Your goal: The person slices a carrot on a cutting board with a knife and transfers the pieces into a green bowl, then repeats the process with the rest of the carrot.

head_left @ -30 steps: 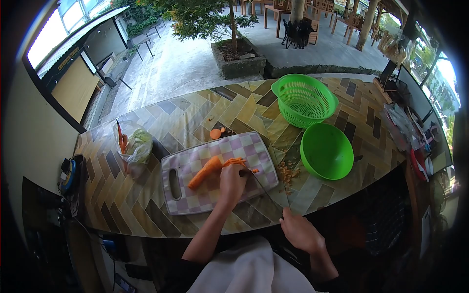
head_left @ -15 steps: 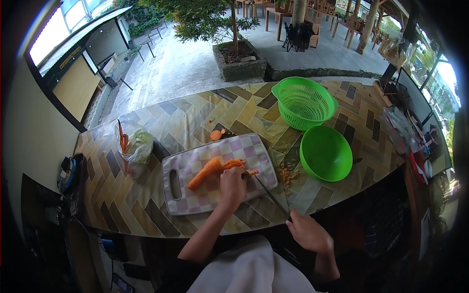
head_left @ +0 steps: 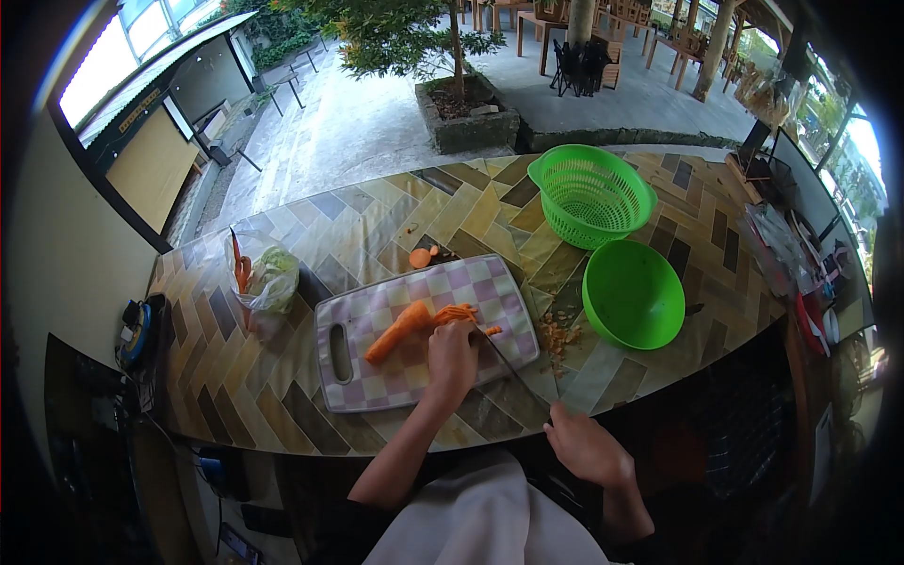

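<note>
A checkered pink and white cutting board [head_left: 377, 311] lies on the counter. Across its middle rests a peeled carrot piece [head_left: 397, 334], with thin carrot strips [head_left: 456, 314] beside it. My left hand [head_left: 454, 353] is closed over the carrot strips and presses them to the board; its fingertips are partly hidden. My right hand [head_left: 589, 444] grips the handle of a knife [head_left: 516, 372]. The blade slants up and left over the board's right edge, its tip close to my left fingers, near a few cut orange bits.
A green colander [head_left: 593, 193] and a green bowl [head_left: 633, 294] stand right of the board. Carrot scraps [head_left: 560, 336] lie between board and bowl. Carrot ends [head_left: 421, 257] sit behind the board. A plastic bag [head_left: 271, 282] with vegetables is at the left of the tiled counter [head_left: 235, 377].
My right hand and the knife have shifted slightly left, towards my left hand. The left hand stays on the carrot strips. The whole view has shifted a little.
</note>
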A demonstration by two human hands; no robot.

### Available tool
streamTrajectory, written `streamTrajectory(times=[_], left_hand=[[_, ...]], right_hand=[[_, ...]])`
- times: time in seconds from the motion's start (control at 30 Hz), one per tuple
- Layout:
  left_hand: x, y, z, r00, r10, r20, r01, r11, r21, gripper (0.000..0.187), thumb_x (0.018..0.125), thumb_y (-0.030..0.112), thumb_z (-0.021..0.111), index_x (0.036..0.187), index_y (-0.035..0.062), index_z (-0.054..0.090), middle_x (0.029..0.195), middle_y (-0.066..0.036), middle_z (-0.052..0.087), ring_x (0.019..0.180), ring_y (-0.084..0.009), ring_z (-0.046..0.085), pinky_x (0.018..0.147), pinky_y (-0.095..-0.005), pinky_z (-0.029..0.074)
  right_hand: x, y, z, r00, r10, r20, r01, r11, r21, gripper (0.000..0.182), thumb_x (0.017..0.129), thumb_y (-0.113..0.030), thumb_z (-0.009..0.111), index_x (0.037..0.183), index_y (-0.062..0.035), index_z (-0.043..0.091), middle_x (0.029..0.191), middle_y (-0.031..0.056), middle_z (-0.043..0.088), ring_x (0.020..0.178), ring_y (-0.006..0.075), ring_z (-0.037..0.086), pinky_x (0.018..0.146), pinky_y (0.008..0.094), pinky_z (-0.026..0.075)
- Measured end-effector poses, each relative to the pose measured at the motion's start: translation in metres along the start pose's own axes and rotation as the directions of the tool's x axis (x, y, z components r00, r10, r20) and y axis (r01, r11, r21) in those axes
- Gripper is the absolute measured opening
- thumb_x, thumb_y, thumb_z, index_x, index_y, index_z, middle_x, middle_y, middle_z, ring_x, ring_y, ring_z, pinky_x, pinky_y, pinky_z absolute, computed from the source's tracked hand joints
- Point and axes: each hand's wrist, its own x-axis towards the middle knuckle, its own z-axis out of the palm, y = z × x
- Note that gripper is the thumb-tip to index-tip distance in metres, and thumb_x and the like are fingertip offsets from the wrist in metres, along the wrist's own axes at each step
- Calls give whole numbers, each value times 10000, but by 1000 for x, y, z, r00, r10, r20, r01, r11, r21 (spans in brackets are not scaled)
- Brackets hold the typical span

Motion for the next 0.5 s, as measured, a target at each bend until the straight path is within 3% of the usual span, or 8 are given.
streamTrajectory(times=[0.1, 0.3, 0.5], left_hand=[[1, 5, -1, 1000, -17, 9, 17, 1000, 18, 169, 742, -24, 647, 901, -37, 703, 894, -245, 672, 873, -427, 652, 806, -481, 516], [-1, 7, 0, 999, -37, 40, 34, 997, 67, 159, 725, -29, 650, 875, -33, 703, 883, -235, 677, 861, -416, 661, 791, -472, 526], [4, -1, -2, 998, -56, 4, 56, 997, 55, 132, 721, -12, 657, 830, 15, 726, 825, -192, 691, 829, -382, 679, 773, -447, 536]], right_hand=[[8, 0, 3, 999, -47, 13, 48, 997, -57, 234, 993, -159, 444, 1025, 70, 412, 733, 300, 623, 738, 499, 621, 674, 570, 489], [-3, -5, -4, 998, 43, 50, -40, 997, -68, 239, 988, -172, 461, 1015, 63, 430, 795, 305, 639, 788, 509, 624, 709, 574, 492], [-16, 7, -14, 999, -1, -42, 1, 1000, -8, 284, 985, -214, 514, 1043, 55, 441, 780, 314, 617, 803, 515, 594, 705, 582, 453]])
